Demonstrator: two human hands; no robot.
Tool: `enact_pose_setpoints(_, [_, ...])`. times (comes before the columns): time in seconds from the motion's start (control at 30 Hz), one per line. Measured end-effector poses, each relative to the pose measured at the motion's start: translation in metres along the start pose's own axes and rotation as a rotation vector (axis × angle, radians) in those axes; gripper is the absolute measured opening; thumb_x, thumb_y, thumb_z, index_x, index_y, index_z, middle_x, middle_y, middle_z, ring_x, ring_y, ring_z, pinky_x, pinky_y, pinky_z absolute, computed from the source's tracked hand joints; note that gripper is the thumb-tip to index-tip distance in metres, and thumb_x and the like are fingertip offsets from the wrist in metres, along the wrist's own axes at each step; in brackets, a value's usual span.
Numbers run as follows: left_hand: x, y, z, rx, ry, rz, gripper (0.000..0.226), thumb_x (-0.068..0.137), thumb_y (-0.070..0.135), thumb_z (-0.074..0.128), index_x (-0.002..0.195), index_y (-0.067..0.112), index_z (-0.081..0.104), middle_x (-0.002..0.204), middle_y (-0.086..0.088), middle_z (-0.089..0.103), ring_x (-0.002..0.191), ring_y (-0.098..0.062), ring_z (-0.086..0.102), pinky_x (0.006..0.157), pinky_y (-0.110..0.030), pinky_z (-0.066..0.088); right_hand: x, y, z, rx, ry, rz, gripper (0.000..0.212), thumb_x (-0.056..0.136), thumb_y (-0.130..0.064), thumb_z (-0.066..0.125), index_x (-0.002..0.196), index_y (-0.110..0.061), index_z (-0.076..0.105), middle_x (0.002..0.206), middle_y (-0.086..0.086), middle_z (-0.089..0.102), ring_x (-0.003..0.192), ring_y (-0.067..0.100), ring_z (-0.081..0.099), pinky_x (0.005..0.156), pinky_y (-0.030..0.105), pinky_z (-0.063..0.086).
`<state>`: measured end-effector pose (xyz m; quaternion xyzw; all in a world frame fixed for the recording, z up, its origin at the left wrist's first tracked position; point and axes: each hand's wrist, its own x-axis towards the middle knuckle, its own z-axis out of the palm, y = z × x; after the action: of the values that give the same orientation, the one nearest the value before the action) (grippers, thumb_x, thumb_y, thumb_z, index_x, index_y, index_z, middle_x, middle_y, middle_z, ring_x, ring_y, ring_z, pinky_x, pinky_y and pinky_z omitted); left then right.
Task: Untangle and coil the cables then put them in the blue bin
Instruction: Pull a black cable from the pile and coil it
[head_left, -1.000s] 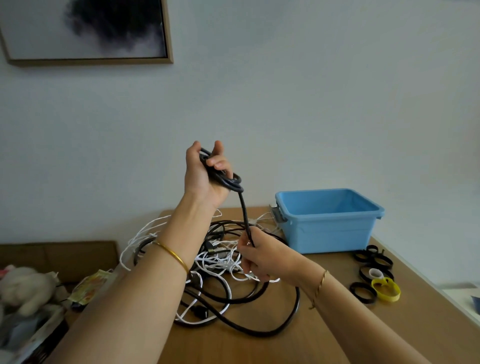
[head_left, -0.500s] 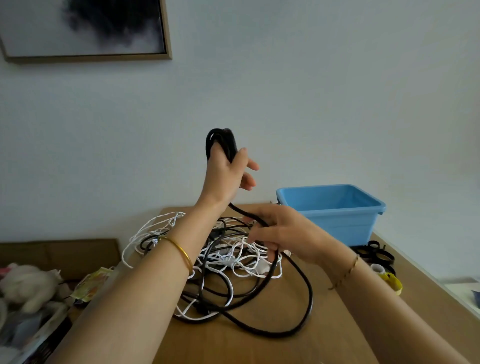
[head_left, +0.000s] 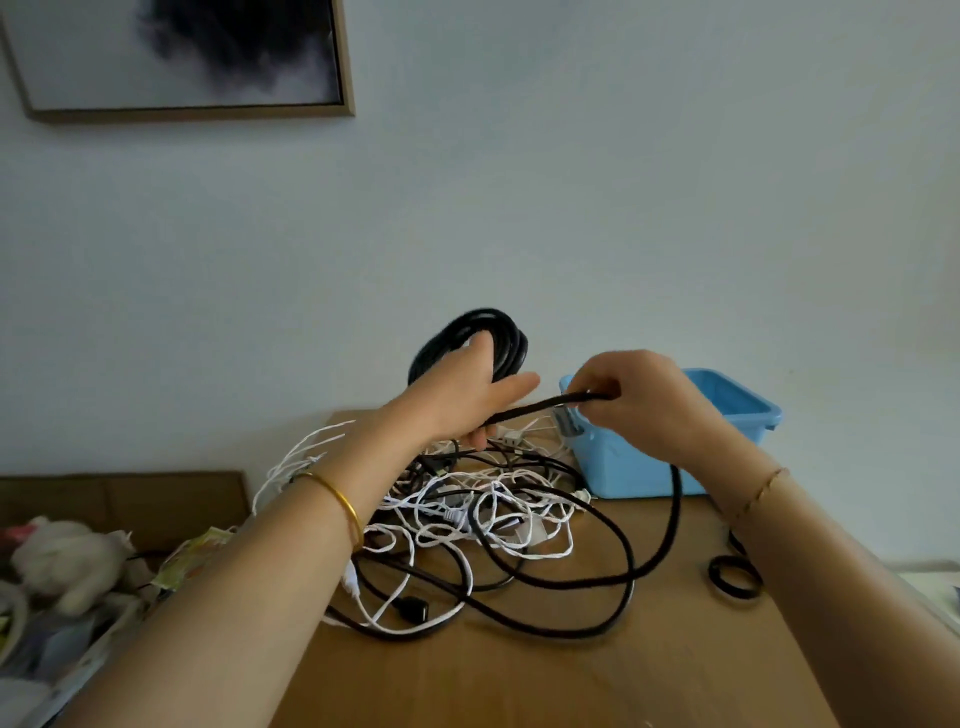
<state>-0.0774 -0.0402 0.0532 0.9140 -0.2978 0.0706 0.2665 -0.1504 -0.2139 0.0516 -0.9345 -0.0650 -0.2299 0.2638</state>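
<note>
- While its coiled part hangs in several loops round the left hand (head_left: 457, 400), the black cable (head_left: 511, 345) is held up above the table (head_left: 519, 675), against the pale wall; the fingers curl round the coil and the thumb juts out to the right.
- A taut strand runs from that hand to the right hand (head_left: 641, 400), whose fingertips are pinched together on it, in front of the blue bin (head_left: 737, 415).
- Past the right hand the cable drops to the table and sweeps round in a wide loop.
- Under both hands a tangle of white and black cables (head_left: 467, 514) lies heaped, just left of the bin.
- The bin stands at the table's far right, by the wall.
- Black rings (head_left: 732, 577) lie near the right edge, partly hidden by the forearm.
- A gold bangle (head_left: 343, 504) circles the left wrist, a thin bracelet (head_left: 763, 488) the right.
- Left of the table sits a white plush toy (head_left: 67, 556) among clutter; a framed picture (head_left: 182, 52) hangs above.
</note>
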Motion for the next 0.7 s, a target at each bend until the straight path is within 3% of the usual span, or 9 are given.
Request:
enact_pose_setpoints(0.07, [-0.001,-0.001,0.000,-0.203,-0.165,0.006,0.049,0.096,0.047,0.045,0.101,-0.002,0.046,0.068,-0.021,0.066,0.041,-0.021,0.055,0.041,-0.025,0.044,0.002,0.000,0.003,-0.084,0.136,-0.064,0.020,0.078,0.000,0.058,0.085,-0.016,0.069,0.076,-0.004,0.053,0.071,0.015,0.053,0.060,0.017,0.042])
enact_pose_setpoints(0.13, [-0.007,-0.004,-0.001,-0.342,-0.281,0.045,0.074,0.092,0.062,0.039,0.091,-0.010,0.055,0.064,-0.028,0.059,0.037,-0.019,0.047,0.041,-0.023,0.039,0.004,-0.002,0.007,-0.159,0.227,-0.112,0.021,0.079,-0.003,0.056,0.090,-0.017,0.067,0.087,-0.001,0.052,0.075,0.023,0.054,0.063,0.034,0.046])
enact_pose_setpoints(0.17, [-0.009,-0.007,-0.001,-0.417,-0.346,0.056,0.088,0.086,0.072,0.038,0.089,-0.014,0.057,0.061,-0.024,0.054,0.035,-0.016,0.042,0.041,-0.022,0.037,0.005,-0.004,0.008,-0.211,0.264,-0.130,0.020,0.081,-0.005,0.055,0.094,-0.017,0.066,0.091,0.000,0.052,0.075,0.025,0.055,0.062,0.035,0.046])
enact_pose_setpoints(0.23, [-0.013,-0.010,-0.001,-0.602,-0.490,0.055,0.099,0.080,0.076,0.045,0.107,-0.019,0.053,0.058,-0.017,0.047,0.033,-0.011,0.036,0.039,-0.019,0.034,0.009,-0.004,0.009,-0.297,0.320,-0.143,0.021,0.084,-0.007,0.054,0.102,-0.017,0.061,0.097,0.000,0.051,0.075,0.024,0.057,0.059,0.033,0.042])
enact_pose_setpoints(0.3, [-0.017,-0.008,0.000,-0.765,-0.598,0.076,0.075,0.087,0.049,0.056,0.121,-0.017,0.046,0.052,-0.012,0.044,0.030,-0.007,0.032,0.035,-0.017,0.031,0.017,0.001,0.010,-0.286,0.334,-0.134,0.024,0.085,-0.005,0.053,0.105,-0.017,0.058,0.093,-0.005,0.047,0.072,0.018,0.054,0.058,0.030,0.038])
enact_pose_setpoints(0.4, [-0.021,-0.005,0.000,-0.983,-0.672,0.096,0.041,0.090,0.025,0.043,0.114,-0.007,0.052,0.045,-0.003,0.046,0.028,-0.005,0.031,0.033,-0.014,0.033,0.029,0.011,0.015,-0.158,0.269,-0.113,0.023,0.085,-0.002,0.053,0.102,-0.016,0.059,0.081,-0.010,0.040,0.063,0.006,0.042,0.056,0.026,0.035])
enact_pose_setpoints(0.5, [-0.023,-0.007,-0.001,-1.094,-0.662,0.096,0.029,0.091,0.024,0.038,0.104,0.002,0.051,0.044,0.000,0.048,0.028,-0.006,0.036,0.037,-0.017,0.038,0.033,0.018,0.020,-0.021,0.214,-0.078,0.023,0.081,0.001,0.055,0.097,-0.015,0.061,0.074,-0.008,0.042,0.063,0.005,0.041,0.058,0.027,0.036])
enact_pose_setpoints(0.6, [-0.024,-0.006,0.000,-1.092,-0.705,0.117,0.021,0.093,0.026,0.037,0.093,0.008,0.047,0.044,0.003,0.047,0.032,-0.008,0.041,0.045,-0.021,0.041,0.033,0.020,0.028,0.114,0.142,-0.073,0.018,0.084,-0.001,0.057,0.087,-0.019,0.062,0.071,0.001,0.055,0.058,0.008,0.043,0.054,0.017,0.035])
enact_pose_setpoints(0.7, [-0.022,-0.007,0.001,-1.054,-0.768,0.127,0.020,0.090,0.032,0.042,0.085,0.014,0.038,0.046,0.005,0.043,0.037,-0.009,0.044,0.052,-0.023,0.043,0.035,0.023,0.030,0.172,0.209,-0.069,0.013,0.087,-0.005,0.059,0.088,-0.015,0.066,0.068,0.010,0.059,0.054,0.012,0.042,0.051,0.018,0.034])
